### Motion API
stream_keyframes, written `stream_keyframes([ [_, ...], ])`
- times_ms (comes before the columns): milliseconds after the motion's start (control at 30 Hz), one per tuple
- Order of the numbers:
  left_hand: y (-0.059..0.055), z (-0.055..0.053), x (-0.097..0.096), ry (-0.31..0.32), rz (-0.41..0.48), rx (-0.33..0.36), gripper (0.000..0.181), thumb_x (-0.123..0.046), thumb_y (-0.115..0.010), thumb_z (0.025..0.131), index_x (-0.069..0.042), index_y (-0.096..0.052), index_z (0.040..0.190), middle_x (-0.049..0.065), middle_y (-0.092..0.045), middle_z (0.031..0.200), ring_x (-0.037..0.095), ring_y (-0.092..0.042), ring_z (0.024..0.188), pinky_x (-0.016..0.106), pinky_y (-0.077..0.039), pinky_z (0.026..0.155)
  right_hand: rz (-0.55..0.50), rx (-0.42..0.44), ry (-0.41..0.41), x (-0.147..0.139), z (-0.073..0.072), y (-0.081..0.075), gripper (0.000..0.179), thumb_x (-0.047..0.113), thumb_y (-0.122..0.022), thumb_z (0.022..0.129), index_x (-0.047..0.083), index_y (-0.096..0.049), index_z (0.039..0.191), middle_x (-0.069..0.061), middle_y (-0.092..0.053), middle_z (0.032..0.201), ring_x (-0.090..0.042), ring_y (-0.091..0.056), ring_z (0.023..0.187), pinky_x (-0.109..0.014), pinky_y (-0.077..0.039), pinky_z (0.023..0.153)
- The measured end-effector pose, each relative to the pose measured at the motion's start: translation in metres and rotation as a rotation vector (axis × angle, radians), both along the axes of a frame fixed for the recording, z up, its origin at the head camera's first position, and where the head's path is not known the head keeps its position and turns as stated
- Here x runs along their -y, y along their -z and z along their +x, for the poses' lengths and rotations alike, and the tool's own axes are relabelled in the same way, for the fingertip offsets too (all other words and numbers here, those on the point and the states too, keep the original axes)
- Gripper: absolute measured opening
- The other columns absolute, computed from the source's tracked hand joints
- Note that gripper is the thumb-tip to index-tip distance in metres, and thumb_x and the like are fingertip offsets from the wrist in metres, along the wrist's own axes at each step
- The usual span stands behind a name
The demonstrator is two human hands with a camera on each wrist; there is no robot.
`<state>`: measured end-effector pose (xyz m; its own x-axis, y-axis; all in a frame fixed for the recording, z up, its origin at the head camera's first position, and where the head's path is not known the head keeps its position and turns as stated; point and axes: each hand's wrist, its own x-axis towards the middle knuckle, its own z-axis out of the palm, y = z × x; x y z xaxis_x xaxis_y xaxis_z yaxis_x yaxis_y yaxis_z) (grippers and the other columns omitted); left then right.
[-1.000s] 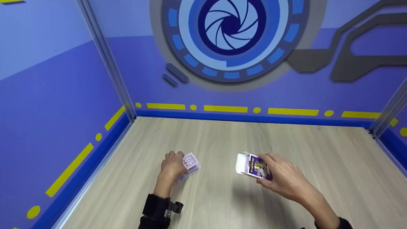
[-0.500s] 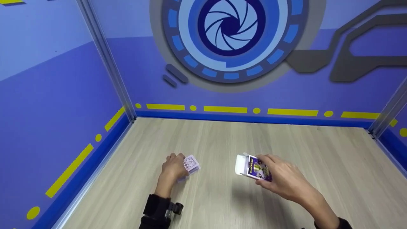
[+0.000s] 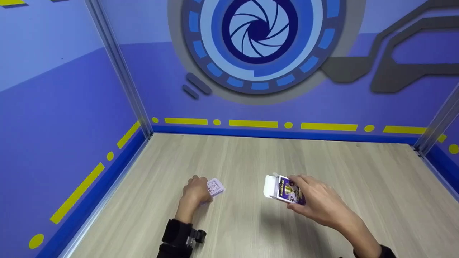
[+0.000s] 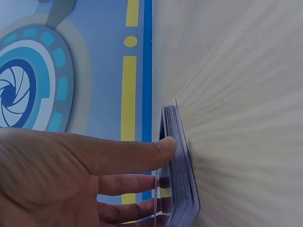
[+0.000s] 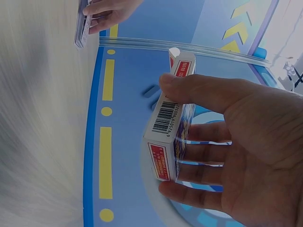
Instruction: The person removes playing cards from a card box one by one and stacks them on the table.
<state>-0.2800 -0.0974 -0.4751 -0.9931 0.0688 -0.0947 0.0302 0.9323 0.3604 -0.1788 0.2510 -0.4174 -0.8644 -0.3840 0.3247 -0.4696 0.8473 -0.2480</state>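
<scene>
At left in the head view, my left hand point(image 3: 195, 191) grips a deck of playing cards point(image 3: 216, 187) low at the table, its patterned back facing up. The hand hides the deck's near left part. In the left wrist view the thumb presses the edge of the stacked cards point(image 4: 179, 175), with the other fingers on the opposite side. Above the table to the right, my right hand point(image 3: 321, 197) holds a purple and white card box point(image 3: 291, 190) between thumb and fingers. Its white end flap point(image 3: 270, 186) stands open toward the left. A barcode point(image 5: 163, 118) shows on the box's side in the right wrist view.
The wood-grain table point(image 3: 244, 229) is bounded by a blue back wall point(image 3: 150, 86) and a left side wall point(image 3: 53, 143), both with yellow markings. Metal posts point(image 3: 118, 64) stand at the corners. A black wrist strap point(image 3: 175, 233) sits on the left forearm.
The deck in my left hand has come down from a tilted, raised position and now lies flatter and more even. My right hand and the card box stay nearly still.
</scene>
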Motion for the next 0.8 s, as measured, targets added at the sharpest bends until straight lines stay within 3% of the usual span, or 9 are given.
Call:
stream_keyframes([
  [533, 0.0064, 0.0005, -0.0007, 0.001, 0.001, -0.023, 0.045, -0.001, -0.089, 0.068, 0.007, -0.065, 0.106, 0.016, -0.054, 0.094, 0.032, -0.052, 0.093, 0.052, -0.05, 0.085, -0.003, 0.006, 0.001, -0.0004, 0.0004, -0.0009, 0.069, 0.033, -0.09, 0.079, 0.006, -0.062, 0.136, -0.008, -0.068, 0.121, -0.016, -0.063, 0.094, -0.039, -0.055, 0.076],
  [700, 0.0038, 0.0007, 0.0007, 0.006, -0.001, 0.002, 0.058, -0.009, -0.091, 0.069, 0.006, -0.063, 0.117, 0.017, -0.054, 0.097, 0.033, -0.052, 0.095, 0.054, -0.049, 0.087, 0.007, -0.009, 0.004, -0.0006, 0.001, -0.0006, 0.069, 0.033, -0.091, 0.078, 0.006, -0.062, 0.135, -0.009, -0.068, 0.122, -0.019, -0.065, 0.096, -0.04, -0.055, 0.076],
  [800, -0.0015, 0.0018, 0.0009, -0.005, 0.023, 0.006, 0.064, -0.019, -0.09, 0.074, 0.008, -0.061, 0.125, 0.018, -0.054, 0.103, 0.034, -0.052, 0.1, 0.055, -0.049, 0.09, 0.001, -0.015, 0.009, -0.0006, 0.0013, -0.0009, 0.069, 0.033, -0.091, 0.079, 0.006, -0.062, 0.135, -0.01, -0.067, 0.123, -0.019, -0.065, 0.096, -0.04, -0.055, 0.074],
])
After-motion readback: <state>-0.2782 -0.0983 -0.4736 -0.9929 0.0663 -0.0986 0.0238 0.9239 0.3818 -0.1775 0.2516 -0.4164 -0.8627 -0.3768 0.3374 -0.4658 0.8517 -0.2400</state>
